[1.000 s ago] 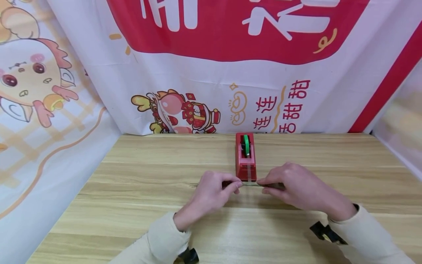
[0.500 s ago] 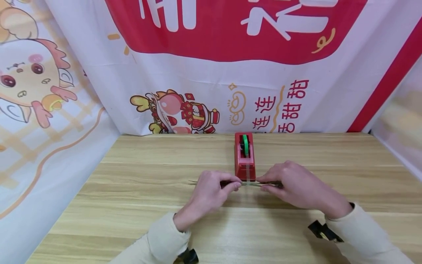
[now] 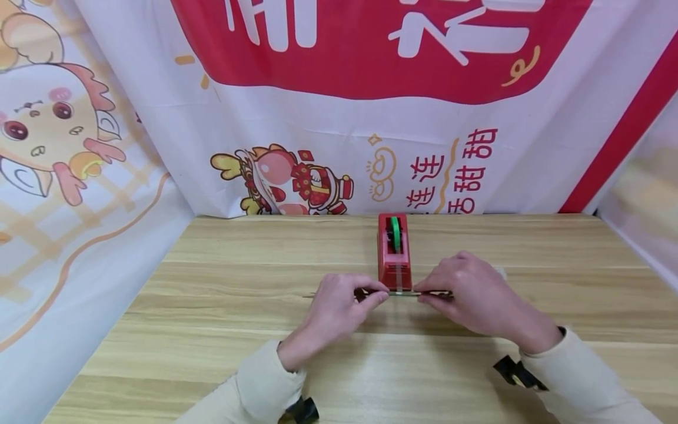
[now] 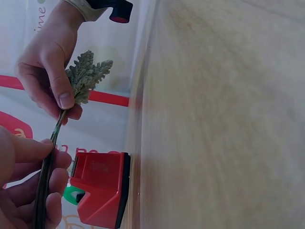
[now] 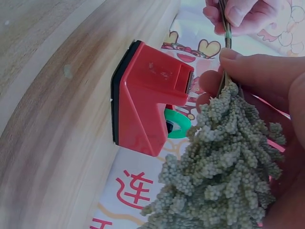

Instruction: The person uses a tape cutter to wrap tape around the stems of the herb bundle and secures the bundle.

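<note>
Both hands hold a bunch of grey-green, beady flower sprigs (image 5: 219,148) by its thin dark stems (image 4: 44,183). My left hand (image 3: 339,306) pinches the stems with thumb and fingers. My right hand (image 3: 471,294) pinches them just below the flower heads, which it mostly hides in the head view. Between the hands, a shiny greenish band (image 4: 56,130) wraps the stems. Just behind stands a red tape dispenser (image 3: 394,253) with a green-cored roll (image 5: 177,125). A pale translucent strip (image 3: 399,274) runs down its front toward the stems; whether it joins them I cannot tell.
The wood-grain table (image 3: 228,330) runs up to a printed cloth backdrop (image 3: 328,123). More printed cloth (image 3: 69,235) hangs at the left. Black wrist-worn devices (image 3: 519,374) sit at both sleeve cuffs.
My right hand has shifted slightly and a pale flower tip now shows behind it. The stem ends left of my left hand look less spread. The tape dispenser stays in place.
</note>
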{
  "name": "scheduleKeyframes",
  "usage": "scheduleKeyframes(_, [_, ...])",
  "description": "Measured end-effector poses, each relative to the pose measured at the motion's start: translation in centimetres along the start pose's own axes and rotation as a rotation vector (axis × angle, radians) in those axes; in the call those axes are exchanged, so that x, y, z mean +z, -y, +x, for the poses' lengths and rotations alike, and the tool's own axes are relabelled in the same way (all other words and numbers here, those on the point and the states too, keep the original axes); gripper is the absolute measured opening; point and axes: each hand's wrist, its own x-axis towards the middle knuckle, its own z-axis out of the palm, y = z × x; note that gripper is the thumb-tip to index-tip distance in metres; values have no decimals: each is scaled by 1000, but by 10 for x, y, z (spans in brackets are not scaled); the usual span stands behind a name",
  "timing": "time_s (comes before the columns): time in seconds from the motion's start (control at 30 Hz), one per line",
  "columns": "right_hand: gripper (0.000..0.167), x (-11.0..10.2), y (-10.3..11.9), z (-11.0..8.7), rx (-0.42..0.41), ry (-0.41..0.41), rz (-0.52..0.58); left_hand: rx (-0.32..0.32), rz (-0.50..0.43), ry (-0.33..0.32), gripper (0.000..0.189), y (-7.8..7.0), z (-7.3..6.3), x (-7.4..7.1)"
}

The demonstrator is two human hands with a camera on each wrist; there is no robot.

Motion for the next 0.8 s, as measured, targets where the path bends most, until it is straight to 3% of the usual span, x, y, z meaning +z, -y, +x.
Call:
scheduleKeyframes(0.2, [27, 4, 1, 0, -68, -110, -41, -35, 0, 56, 18, 1, 0, -2])
scheduleKeyframes(0.37, [30, 5, 0, 0, -111, -142, -66, -64, -10, 112, 24, 3, 0, -2])
scheduleKeyframes(0.6, [31, 4, -1, -1, -120, -96, -70, -75, -5, 79, 19, 2, 0, 0])
scheduleKeyframes(0.8, [29, 4, 1, 0, -79, -43, -34, -58, -8, 29, 15, 3, 0, 0])
